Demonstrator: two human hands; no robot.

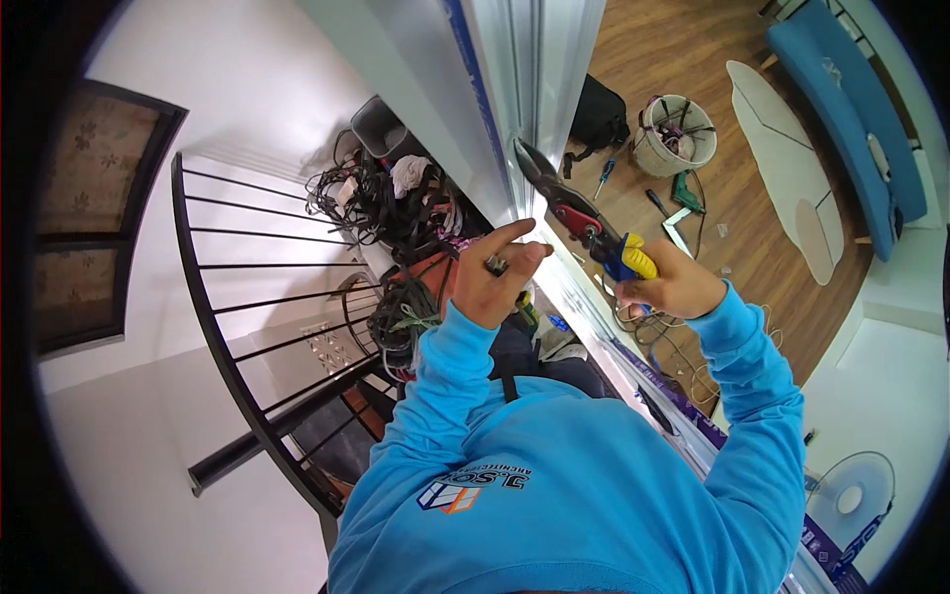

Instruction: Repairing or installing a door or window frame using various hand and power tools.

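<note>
My right hand (pixel 665 279) is closed round the yellow-and-blue handles of metal snips (pixel 584 223), whose dark blades point up and left, reaching over a white metal frame (pixel 534 79) that runs between the two areas. My left hand (pixel 493 277) is left of the snips, just below the blade tips, with index finger and thumb partly extended. A small dark metal piece (pixel 497 264) sits in its curled fingers; exactly what it is cannot be made out.
At left are a black railing (pixel 213 277) and piled cables (pixel 391 228) with a grey bin (pixel 376 127). At right, the wooden floor (pixel 673 40) holds a bucket (pixel 653 148), black bag (pixel 594 104), screwdriver (pixel 604 178), green drill (pixel 688 193) and pale mat (pixel 772 139), beside a blue sofa (pixel 841 109).
</note>
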